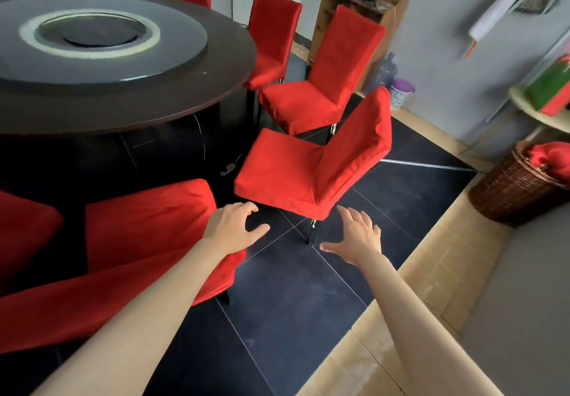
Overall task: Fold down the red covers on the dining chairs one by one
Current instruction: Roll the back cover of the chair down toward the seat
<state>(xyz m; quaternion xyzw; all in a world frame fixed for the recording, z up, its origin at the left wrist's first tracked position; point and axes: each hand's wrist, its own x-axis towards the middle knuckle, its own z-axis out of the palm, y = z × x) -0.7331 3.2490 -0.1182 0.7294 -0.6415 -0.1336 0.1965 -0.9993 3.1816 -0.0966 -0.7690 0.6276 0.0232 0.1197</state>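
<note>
Several dining chairs in red covers ring a round dark table [129, 109]. The nearest chair [145, 232] is at lower left, its red cover hanging low at the side. The chair ahead [296, 170] has a red cover that stops high, so its dark legs show. My left hand [234, 229] is stretched out with fingers spread above the near chair's right edge, holding nothing. My right hand [357, 235] is open too, fingers spread, just below the seat corner of the chair ahead, not touching it. Two more covered chairs [320, 87] stand further back.
A wicker basket [512, 192] with red cloth in it sits at the right by the wall. A wooden cabinet [357, 10] with a kettle, a water jug [384, 72] and a small purple bin [401, 93] stand at the back. Dark floor tiles lie between the chairs and a tan border strip.
</note>
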